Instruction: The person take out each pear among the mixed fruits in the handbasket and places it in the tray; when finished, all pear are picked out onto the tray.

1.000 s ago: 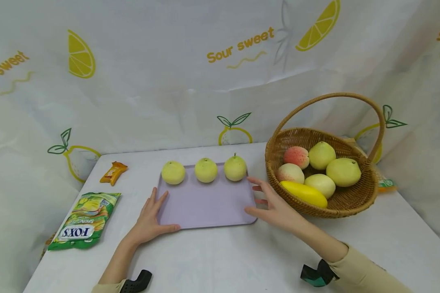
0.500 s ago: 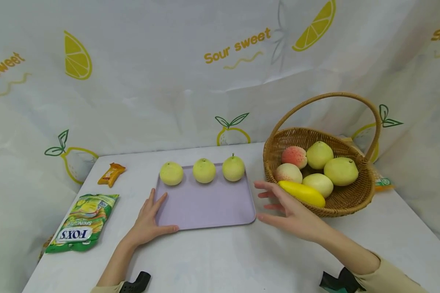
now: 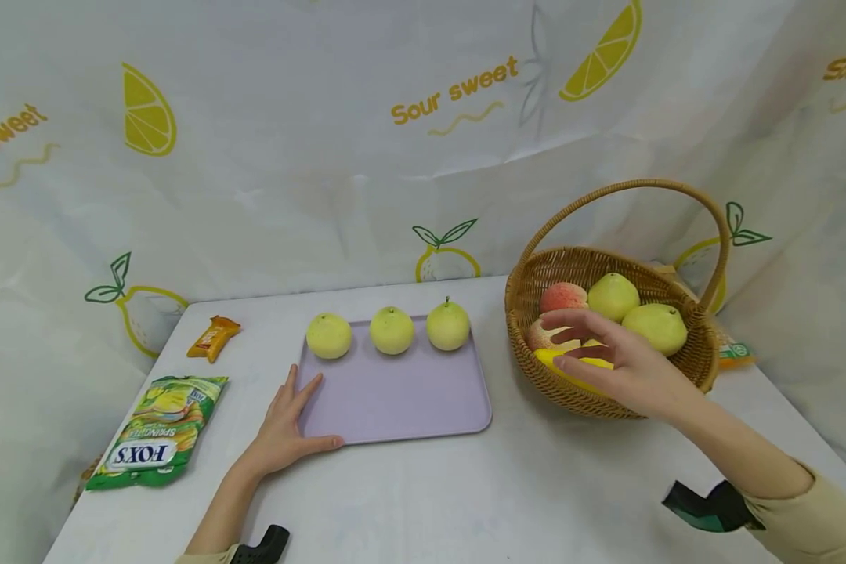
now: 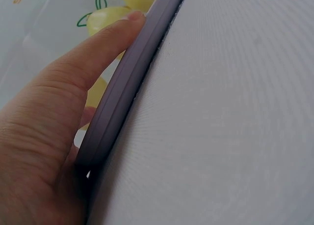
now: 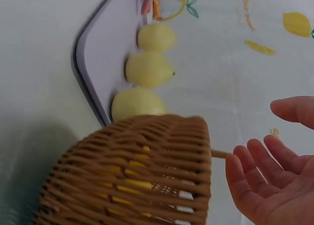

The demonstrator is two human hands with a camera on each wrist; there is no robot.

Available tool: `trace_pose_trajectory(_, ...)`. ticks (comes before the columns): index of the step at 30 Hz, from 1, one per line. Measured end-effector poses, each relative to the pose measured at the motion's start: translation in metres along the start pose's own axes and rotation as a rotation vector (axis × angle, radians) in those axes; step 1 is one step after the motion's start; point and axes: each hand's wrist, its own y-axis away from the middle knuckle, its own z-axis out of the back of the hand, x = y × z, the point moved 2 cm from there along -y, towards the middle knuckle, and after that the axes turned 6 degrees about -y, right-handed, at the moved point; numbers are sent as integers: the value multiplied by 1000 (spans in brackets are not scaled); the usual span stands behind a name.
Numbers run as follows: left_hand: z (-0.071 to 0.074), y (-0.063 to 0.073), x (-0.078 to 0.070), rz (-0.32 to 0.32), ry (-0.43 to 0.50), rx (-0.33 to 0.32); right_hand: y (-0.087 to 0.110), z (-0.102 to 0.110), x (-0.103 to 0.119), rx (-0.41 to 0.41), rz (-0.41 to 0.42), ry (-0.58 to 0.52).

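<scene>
White worktop [image 3: 465,493] under a lemon-print cloth carries a lilac tray [image 3: 395,395], the landmark. Three pale yellow-green pears [image 3: 391,330] line its far edge. Left hand [image 3: 285,427] lies flat at its near-left corner, fingers straight, thumb along the rim. Right of the tray stands a wicker basket [image 3: 677,372] of fruit; right hand [image 3: 623,368] hovers over it, fingers loosely spread, holding nothing, above a yellow mango [image 3: 551,358].

My white table [image 3: 465,493] carries the lilac tray [image 3: 395,399] — wicker basket [image 3: 606,399] right of it, FOX'S candy bag [image 3: 157,431] and orange snack bar [image 3: 215,336] left.
</scene>
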Motion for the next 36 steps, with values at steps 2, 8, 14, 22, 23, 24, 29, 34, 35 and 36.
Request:
trace_pose_trajectory(2, 0, 0, 0, 0, 0, 0, -2, 10, -3, 0, -37, 40)
trace_pose_trajectory(8, 0, 0, -1, -4, 0, -3, -13, 42, -18, 6, -124, 139)
trace_pose_trajectory(14, 0, 1, -2, -6, 3, -5, -27, 74, -35, 34, -234, 214)
trace_pose_trajectory(22, 1, 1, -3, -5, 2, -9, -45, 97, -57, 78, -381, 238)
trace_pose_trajectory(23, 1, 1, -3, -6, 1, -10, -47, 99, -60, 83, -393, 240)
trace_pose_trajectory(24, 1, 1, -3, -8, 2, -10, -49, 101, -64, 87, -405, 240)
trace_pose_trajectory(29, 0, 1, -3, -8, 5, -12, -57, 109, -79, 114, -464, 227)
trace_pose_trajectory(34, 0, 1, -3, -4, 7, -13, -61, 114, -91, 139, -478, 261)
trace_pose_trajectory(35, 0, 1, -2, -4, 6, -12, -62, 114, -93, 146, -475, 269)
trace_pose_trajectory(36, 0, 1, -2, -6, 5, -14, -63, 114, -95, 154, -473, 276)
